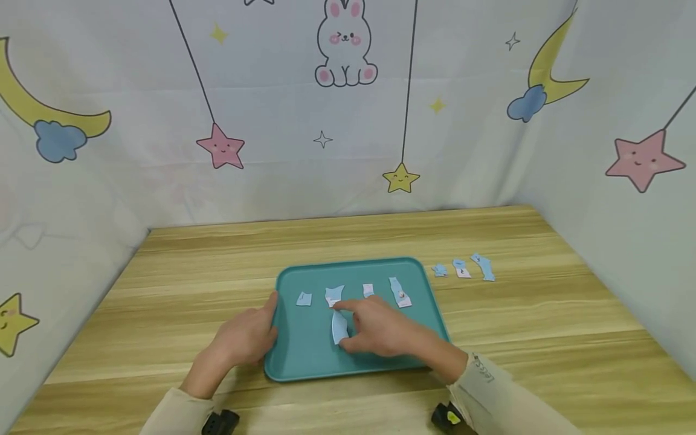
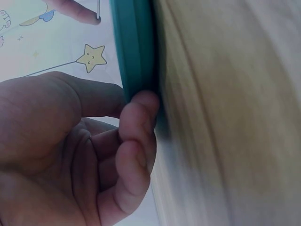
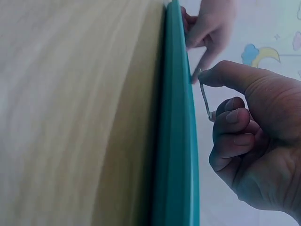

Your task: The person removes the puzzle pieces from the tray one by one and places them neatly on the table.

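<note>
My left hand (image 1: 247,335) grips the left rim of a teal tray (image 1: 304,362); in the left wrist view its curled fingers (image 2: 134,155) are at the rim's outer side. Over the middle of the tray, my right hand (image 1: 380,326) pinches a pale blue paper piece (image 1: 339,329) between thumb and forefinger. The right wrist view shows that paper piece (image 3: 204,96) edge-on, above the tray rim. Just beyond it lies a blue-and-white paper piece (image 1: 333,293). Other cut pieces lie in the same row: a small blue one (image 1: 304,299), a pinkish one (image 1: 368,290) and a long one (image 1: 399,293).
Right of the tray, on the wooden table (image 1: 544,350), lie three more paper pieces: a small blue one (image 1: 440,270), a blue-and-pink one (image 1: 461,268) and a bent one (image 1: 484,266). A patterned white cloth (image 1: 272,90) hangs behind and at both sides.
</note>
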Motion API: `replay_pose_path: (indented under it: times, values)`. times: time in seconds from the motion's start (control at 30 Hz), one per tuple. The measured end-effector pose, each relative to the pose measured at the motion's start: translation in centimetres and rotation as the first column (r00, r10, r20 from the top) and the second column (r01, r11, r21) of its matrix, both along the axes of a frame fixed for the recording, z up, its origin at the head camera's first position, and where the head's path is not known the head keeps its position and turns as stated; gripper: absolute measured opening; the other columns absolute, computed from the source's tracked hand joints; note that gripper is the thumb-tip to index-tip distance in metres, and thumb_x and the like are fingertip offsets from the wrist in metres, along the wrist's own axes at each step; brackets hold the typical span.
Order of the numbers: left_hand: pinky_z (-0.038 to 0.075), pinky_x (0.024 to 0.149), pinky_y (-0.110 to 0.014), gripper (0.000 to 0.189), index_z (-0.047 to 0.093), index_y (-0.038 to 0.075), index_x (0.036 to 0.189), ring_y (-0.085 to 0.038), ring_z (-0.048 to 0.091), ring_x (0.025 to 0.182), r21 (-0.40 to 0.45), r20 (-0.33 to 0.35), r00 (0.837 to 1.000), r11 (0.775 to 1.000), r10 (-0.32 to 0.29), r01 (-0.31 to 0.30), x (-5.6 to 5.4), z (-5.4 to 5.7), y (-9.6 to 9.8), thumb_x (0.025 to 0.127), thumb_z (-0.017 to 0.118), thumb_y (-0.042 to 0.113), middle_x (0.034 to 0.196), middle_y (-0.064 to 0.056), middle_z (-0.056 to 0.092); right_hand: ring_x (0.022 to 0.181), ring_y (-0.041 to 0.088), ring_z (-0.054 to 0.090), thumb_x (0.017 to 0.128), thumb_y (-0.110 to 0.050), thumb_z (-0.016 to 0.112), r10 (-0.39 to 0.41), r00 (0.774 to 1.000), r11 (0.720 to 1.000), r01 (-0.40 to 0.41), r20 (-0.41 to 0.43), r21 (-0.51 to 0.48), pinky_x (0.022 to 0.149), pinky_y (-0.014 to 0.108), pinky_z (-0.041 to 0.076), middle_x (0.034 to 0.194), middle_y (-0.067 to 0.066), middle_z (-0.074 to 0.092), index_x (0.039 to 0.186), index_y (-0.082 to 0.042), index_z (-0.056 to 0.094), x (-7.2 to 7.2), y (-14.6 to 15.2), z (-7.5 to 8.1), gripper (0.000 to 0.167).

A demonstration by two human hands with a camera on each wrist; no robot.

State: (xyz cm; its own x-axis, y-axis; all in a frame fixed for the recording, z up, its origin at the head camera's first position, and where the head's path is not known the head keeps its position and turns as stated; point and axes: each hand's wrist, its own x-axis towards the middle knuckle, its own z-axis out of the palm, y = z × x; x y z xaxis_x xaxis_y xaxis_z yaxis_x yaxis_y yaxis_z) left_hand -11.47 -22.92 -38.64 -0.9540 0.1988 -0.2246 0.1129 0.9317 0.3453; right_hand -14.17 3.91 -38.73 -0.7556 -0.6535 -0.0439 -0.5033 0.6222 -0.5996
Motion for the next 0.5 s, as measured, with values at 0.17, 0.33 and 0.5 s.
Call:
replay_pose_path:
  times: [0.17, 0.33, 0.5]
  values:
    - [0.039, 0.05, -0.031, 0.071, 0.021, -0.011, 0.163, -0.016, 0.055, 0.051, 0.001, 0.005, 1.0, 1.0, 0.007, -0.007, 0.1, 0.1, 0.1, 0.103, 0.053, 0.007, 0.065, -0.005, 0.055, 0.047, 0.005, 0.038, 0.089, -0.021, 0.08, -0.027, 1.0, 1.0, 0.027, -0.013, 0.008, 0.051, 0.023, 0.031, 0.052, -0.01, 0.041, 0.146, -0.004, 0.062, -0.3, 1.1, 0.3, 0.062]
    - [0.04, 0.051, -0.031, 0.071, 0.021, -0.013, 0.162, -0.016, 0.056, 0.052, 0.003, -0.003, 1.0, 1.0, 0.006, -0.006, 0.0, 0.1, 0.1, 0.102, 0.053, 0.007, 0.065, -0.005, 0.055, 0.048, 0.005, 0.04, 0.089, -0.023, 0.08, -0.048, 0.998, 0.999, 0.048, -0.032, 0.017, 0.052, 0.024, 0.03, 0.053, -0.01, 0.044, 0.146, -0.005, 0.062, -0.5, 1.9, 0.4, 0.062]
    - [0.039, 0.051, -0.031, 0.071, 0.021, -0.013, 0.162, -0.015, 0.056, 0.05, 0.009, 0.003, 1.0, 1.0, 0.008, -0.008, 0.0, 0.0, 0.1, 0.102, 0.053, 0.007, 0.063, -0.004, 0.056, 0.05, 0.006, 0.043, 0.089, -0.021, 0.081, -0.053, 0.998, 0.999, 0.053, -0.033, 0.006, 0.055, 0.024, 0.033, 0.055, -0.009, 0.046, 0.145, -0.003, 0.063, -0.6, 2.5, 0.3, 0.062]
